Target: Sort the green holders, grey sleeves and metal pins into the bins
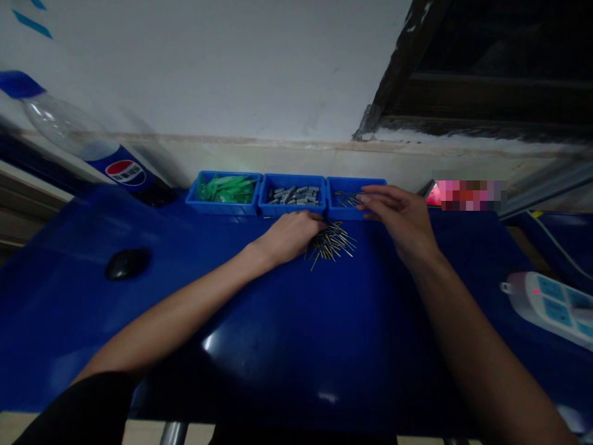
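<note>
Pins (pixel 332 242): loose pile on table (pixel 278 321), axes mixed, just before right bin (pixel 345 181).
Left grip (pixel 290 236): nearer, touching pile's left edge; fingers curled, pinch hidden.
Right grip (pixel 398 213): spread flat over bin rim.

Glossy blue tabletop (pixel 287 346) fills the lower frame, and at upper centre three blue trays (pixel 278 209) sit side by side, holding green pieces, grey pieces and thin pins. Just below them a loose pile of pins (pixel 334 242) lies scattered. There's a black mouse (pixel 127 264) at left, a Pepsi bottle (pixel 83 145) upper left and a white power strip (pixel 551 306) at the right edge.
</note>
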A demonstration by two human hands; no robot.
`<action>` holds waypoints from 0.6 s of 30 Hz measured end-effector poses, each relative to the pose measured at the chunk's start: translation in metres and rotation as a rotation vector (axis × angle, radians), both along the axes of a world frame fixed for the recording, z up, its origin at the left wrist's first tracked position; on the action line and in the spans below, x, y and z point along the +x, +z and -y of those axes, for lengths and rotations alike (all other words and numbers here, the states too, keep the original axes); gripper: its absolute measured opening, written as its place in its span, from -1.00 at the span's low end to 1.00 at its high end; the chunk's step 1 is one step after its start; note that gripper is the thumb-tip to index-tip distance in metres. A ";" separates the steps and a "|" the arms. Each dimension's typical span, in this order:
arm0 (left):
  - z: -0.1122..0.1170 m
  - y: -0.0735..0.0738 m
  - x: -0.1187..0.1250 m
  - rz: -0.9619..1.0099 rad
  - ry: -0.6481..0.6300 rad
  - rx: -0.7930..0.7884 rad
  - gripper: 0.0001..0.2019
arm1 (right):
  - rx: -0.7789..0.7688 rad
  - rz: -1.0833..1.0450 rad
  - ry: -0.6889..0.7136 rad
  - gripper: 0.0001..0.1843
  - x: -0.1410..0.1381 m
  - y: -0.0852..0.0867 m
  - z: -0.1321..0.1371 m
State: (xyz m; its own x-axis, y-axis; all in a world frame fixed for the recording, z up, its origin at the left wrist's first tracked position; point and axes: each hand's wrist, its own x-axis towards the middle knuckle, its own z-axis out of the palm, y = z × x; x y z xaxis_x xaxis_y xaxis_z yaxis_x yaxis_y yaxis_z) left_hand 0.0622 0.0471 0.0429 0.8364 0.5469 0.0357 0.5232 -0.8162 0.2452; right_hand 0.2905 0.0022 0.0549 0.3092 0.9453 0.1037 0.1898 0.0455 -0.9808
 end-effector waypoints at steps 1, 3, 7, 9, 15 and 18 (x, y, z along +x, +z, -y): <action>0.000 0.000 0.000 -0.021 0.007 0.010 -0.58 | -0.002 0.005 0.009 -0.73 -0.001 0.001 0.000; 0.000 0.001 0.000 -0.047 0.025 0.033 -0.61 | -0.003 0.012 0.025 -0.76 -0.002 0.002 0.001; 0.000 0.003 0.001 -0.087 0.057 0.079 -0.68 | -0.009 0.018 0.049 -0.78 -0.003 0.002 0.001; 0.000 0.003 0.001 -0.082 0.065 0.089 -0.71 | -0.012 0.011 0.049 -0.80 -0.003 0.002 0.001; -0.001 0.001 0.001 0.002 0.105 0.119 -0.73 | -0.021 0.010 0.064 -0.79 -0.004 0.004 0.002; -0.002 0.001 -0.001 0.165 0.142 0.104 -0.72 | -0.019 0.009 0.065 -0.78 -0.004 0.003 0.001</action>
State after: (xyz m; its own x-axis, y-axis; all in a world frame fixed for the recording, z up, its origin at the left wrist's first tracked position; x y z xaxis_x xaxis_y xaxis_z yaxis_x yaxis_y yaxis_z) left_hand 0.0615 0.0494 0.0443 0.7294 0.6451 0.2278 0.5946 -0.7624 0.2551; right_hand 0.2869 0.0012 0.0579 0.2458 0.9653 0.0882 0.1961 0.0396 -0.9798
